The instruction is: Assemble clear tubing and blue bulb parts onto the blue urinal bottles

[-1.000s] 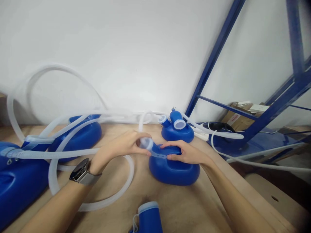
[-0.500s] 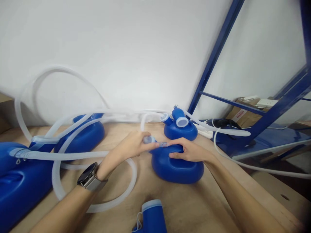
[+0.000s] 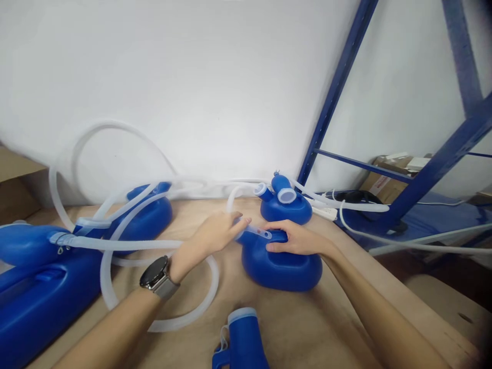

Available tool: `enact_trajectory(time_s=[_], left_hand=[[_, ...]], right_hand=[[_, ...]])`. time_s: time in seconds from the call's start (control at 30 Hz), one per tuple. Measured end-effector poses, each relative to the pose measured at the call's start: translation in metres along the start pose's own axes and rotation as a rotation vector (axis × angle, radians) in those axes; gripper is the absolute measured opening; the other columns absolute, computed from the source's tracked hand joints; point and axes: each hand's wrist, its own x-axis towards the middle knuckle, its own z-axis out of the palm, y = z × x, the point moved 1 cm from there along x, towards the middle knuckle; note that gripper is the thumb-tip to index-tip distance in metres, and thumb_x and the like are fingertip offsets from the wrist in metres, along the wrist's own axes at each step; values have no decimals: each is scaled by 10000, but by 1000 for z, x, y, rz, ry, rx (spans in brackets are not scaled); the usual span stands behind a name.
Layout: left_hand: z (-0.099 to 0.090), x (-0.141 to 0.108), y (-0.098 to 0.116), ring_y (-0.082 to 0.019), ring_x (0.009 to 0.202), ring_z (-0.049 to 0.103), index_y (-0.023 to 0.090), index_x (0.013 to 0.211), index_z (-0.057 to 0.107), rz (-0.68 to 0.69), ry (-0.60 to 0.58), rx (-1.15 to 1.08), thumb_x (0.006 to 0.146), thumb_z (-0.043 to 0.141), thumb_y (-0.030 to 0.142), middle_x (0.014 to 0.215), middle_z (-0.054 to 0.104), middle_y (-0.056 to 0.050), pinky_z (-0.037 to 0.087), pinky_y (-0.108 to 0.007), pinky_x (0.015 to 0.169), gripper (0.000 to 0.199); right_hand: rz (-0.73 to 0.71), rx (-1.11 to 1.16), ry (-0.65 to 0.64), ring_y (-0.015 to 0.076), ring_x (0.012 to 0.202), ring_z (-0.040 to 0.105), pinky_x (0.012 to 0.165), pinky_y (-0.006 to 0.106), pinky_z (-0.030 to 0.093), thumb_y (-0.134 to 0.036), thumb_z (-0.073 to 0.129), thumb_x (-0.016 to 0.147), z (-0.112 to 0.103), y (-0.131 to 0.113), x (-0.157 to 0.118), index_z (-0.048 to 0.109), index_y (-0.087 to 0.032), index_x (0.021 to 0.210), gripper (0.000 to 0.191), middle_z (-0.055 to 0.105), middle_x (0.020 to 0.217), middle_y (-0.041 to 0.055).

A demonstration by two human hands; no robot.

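A squat blue plastic urinal bottle (image 3: 282,269) with a moulded handle stands on the table in front of me. My right hand (image 3: 294,238) grips its handle, thumb on the near side. At the bottle's neck, my left hand (image 3: 219,230) has its fingers closed around the cap, which they mostly hide. A translucent strap (image 3: 259,231) with holes runs from there toward my right fingertips. Nearer to me lies a blue spout piece (image 3: 246,338) with a pale rim and a small tethered loop.
Another blue bottle (image 3: 286,210) stands behind. Blue bottles with coiled white hoses (image 3: 211,287) crowd the left, beside a cardboard box (image 3: 19,179). At right are a blue metal rack (image 3: 334,92), white cables (image 3: 357,230) and a carton (image 3: 384,184).
My left fingers have closed over the translucent cap, which showed before. The strap's holed end now lies exposed over the handle, clear of my right fingertips. The view has shifted slightly.
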Motion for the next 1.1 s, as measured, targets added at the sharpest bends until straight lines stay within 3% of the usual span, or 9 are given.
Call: enact_trajectory(time_s=[0.1,0.2,0.3,0.4,0.53,0.63,0.83,0.97,1.1], left_hand=[[11,-7,3,-304,905,697,148,1361,613,25,12,161,1092,281,317,1170,701,-172,506,-400,781,460],[21,-11,8,-344,941,691,137,1505,489,30,21,294,1030,324,146,1301,618,-230,526,-458,787,502],[27,-10,14,-359,910,699,117,1488,482,-14,40,367,1008,311,94,1242,612,-247,542,-486,766,510],[26,-7,23,-361,887,712,97,1412,522,-77,56,388,999,289,67,1134,636,-238,550,-485,759,475],[21,-3,30,-350,885,726,106,1272,608,-126,46,335,1030,285,115,1017,682,-210,552,-452,771,404],[17,-2,29,-332,919,736,147,1345,591,-134,50,229,1055,355,190,1084,705,-200,546,-430,808,376],[27,4,24,-311,1073,711,172,1356,595,-231,188,-91,1045,450,557,1206,705,-178,541,-388,898,516],[36,10,24,-255,1043,705,190,1199,657,-281,246,-233,1012,505,507,1128,736,-114,527,-341,900,398],[37,11,21,-247,897,705,213,1091,664,-282,251,-297,1009,472,537,940,750,-66,498,-330,793,385]], right_hand=[[37,1,5,371,1264,670,1108,455,508,-667,670,905,1,-1,1,716,-219,1354,636,731,1377,86],[48,-7,8,355,1180,698,1064,455,522,-685,553,973,1,-2,3,745,-226,1292,592,769,1290,78],[68,3,5,338,1053,720,986,453,555,-773,432,976,2,-4,3,782,-208,1184,696,803,1113,82],[85,99,22,327,1102,699,954,412,572,-836,373,953,2,-5,-1,789,-242,1172,758,788,1133,72],[206,182,61,325,1098,701,918,407,593,-840,337,957,0,-4,-4,807,-267,1156,768,790,1127,54],[166,135,27,333,1148,693,987,426,574,-766,497,950,0,-3,-2,795,-251,1214,652,786,1188,56],[140,24,24,316,1142,710,1003,425,564,-690,514,983,3,-6,3,732,-261,1348,604,752,1330,52],[164,-61,54,355,1228,683,1122,481,473,-694,494,990,7,-11,1,730,-291,1359,595,752,1345,51],[314,-245,98,409,1202,698,1049,523,495,-705,502,974,11,-17,0,708,-363,1381,570,768,1310,59]])
